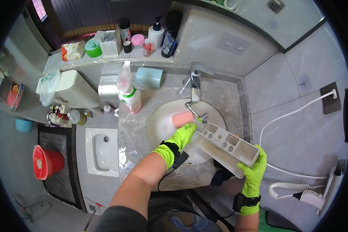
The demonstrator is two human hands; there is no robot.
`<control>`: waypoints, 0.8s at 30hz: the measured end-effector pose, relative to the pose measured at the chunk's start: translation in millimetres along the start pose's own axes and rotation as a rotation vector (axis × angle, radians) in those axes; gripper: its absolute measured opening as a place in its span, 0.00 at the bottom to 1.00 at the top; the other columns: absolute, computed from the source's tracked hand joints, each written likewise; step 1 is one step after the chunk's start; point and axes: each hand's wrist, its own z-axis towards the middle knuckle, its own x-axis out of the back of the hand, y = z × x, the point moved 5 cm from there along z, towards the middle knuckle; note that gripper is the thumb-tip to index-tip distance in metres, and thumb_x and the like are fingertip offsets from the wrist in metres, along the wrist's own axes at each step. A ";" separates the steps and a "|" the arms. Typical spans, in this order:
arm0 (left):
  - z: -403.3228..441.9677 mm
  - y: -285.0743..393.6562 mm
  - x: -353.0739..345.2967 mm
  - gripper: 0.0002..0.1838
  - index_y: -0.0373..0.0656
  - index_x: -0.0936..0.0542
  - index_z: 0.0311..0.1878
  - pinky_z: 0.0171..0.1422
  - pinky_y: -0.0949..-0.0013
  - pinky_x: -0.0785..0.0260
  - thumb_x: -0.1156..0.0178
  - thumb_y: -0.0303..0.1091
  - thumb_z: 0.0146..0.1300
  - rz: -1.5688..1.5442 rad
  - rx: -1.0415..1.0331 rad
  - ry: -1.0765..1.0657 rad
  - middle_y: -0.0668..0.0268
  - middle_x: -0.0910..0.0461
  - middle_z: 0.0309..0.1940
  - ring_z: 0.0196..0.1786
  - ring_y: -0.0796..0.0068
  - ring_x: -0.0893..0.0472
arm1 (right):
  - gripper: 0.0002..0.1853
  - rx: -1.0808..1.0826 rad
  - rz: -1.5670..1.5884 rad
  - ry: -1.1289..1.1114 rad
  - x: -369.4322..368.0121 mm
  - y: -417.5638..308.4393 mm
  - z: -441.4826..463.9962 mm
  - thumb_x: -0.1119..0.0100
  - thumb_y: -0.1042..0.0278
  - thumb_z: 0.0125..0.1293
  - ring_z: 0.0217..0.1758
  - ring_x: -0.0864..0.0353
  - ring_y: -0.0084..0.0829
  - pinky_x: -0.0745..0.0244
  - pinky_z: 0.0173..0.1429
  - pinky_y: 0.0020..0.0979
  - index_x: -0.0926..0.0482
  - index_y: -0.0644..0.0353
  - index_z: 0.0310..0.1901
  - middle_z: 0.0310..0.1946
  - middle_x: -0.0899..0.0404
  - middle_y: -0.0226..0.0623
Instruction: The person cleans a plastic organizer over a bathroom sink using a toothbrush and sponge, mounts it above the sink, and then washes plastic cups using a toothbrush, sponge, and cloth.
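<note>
A long pale holder [230, 145] with round and square compartments slants over the right side of the white sink basin [156, 125]. My right hand [255, 166], in a bright green glove, grips its lower right end. My left hand [185, 134], gloved the same way, is at the holder's upper left end with its fingers closed; what they hold is too small to tell. Just above that hand, a pink cup-like object [182, 119] lies on its side in the basin. The metal faucet [196, 92] reaches over the basin, its spout end close to the holder.
A spray bottle [130, 98] and a light blue cup [149, 77] are on the counter's left part. Toiletries, including a white pump bottle [156, 36], line the ledge behind. At right hang a white cable [263, 131] and a hair dryer [313, 198]. A red bucket [48, 161] stands far left.
</note>
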 end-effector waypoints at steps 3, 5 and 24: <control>-0.2 -10.0 -19.2 0.18 0.46 0.20 0.59 0.52 0.62 0.27 0.43 0.46 0.75 -0.202 0.072 0.028 0.67 0.20 0.41 0.46 0.71 0.22 | 0.51 -0.035 0.010 -0.016 1.6 -7.1 1.4 0.15 0.75 0.32 0.62 0.22 0.36 0.26 0.68 0.37 0.27 0.63 0.66 0.60 0.23 0.39; -1.0 3.7 0.2 0.16 0.46 0.18 0.57 0.53 0.63 0.27 0.40 0.43 0.73 -0.239 0.034 0.064 0.68 0.20 0.43 0.47 0.72 0.22 | 0.52 0.052 -0.063 -0.034 -6.0 6.3 3.6 0.15 0.75 0.32 0.62 0.22 0.36 0.25 0.68 0.37 0.28 0.63 0.67 0.60 0.23 0.39; -34.6 7.7 51.9 0.16 0.43 0.22 0.57 0.40 0.66 0.23 0.35 0.40 0.72 -0.464 0.340 0.003 0.64 0.20 0.44 0.41 0.70 0.21 | 0.39 -0.271 0.429 -0.102 -47.6 56.4 44.3 0.26 0.79 0.54 0.66 0.24 0.34 0.30 0.71 0.34 0.30 0.63 0.70 0.62 0.22 0.38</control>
